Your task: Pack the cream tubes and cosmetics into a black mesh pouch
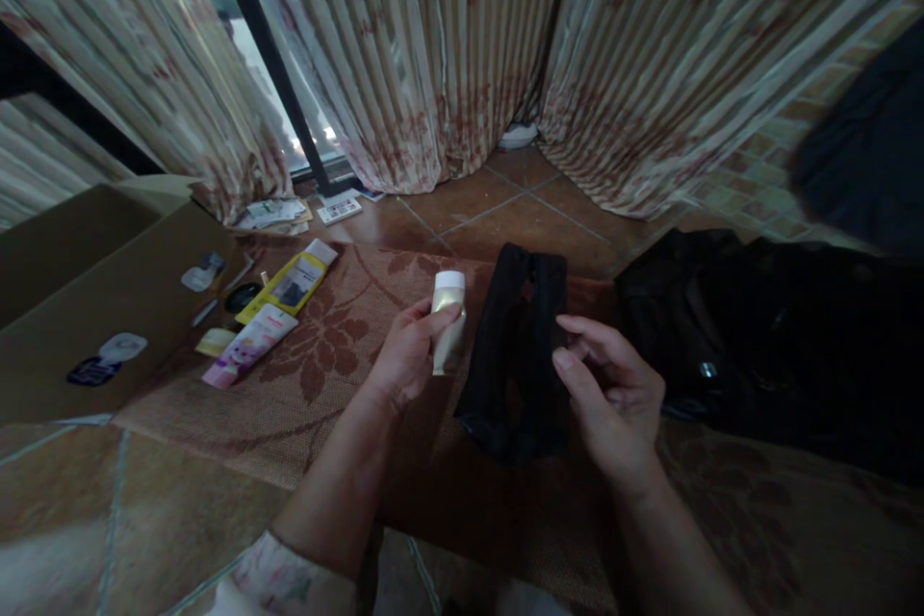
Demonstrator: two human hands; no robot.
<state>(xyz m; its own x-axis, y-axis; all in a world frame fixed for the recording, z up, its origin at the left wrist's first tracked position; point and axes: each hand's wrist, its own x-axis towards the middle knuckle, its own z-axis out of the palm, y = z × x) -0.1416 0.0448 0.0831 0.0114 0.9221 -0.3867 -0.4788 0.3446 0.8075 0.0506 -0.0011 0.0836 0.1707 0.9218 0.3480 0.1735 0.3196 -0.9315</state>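
In my left hand [405, 351] is a pale gold squeeze tube [449, 332] with a white cap pointing up; the thumb presses across its front. Just to the right of the tube is a black fabric pouch [516, 433], its long opening facing up. My right hand [617, 395] is at the pouch's right edge, thumb and forefinger curled toward each other on the fabric. The inside of the pouch is too dark to make out.
A pink-white tube [249, 345], a yellow packet [289, 281] and a small jar [215, 341] lie on the patterned brown mat [324, 346]. A cardboard box [108, 298] stands left, a black bag [722, 337] right. Long curtains [404, 58] hang behind.
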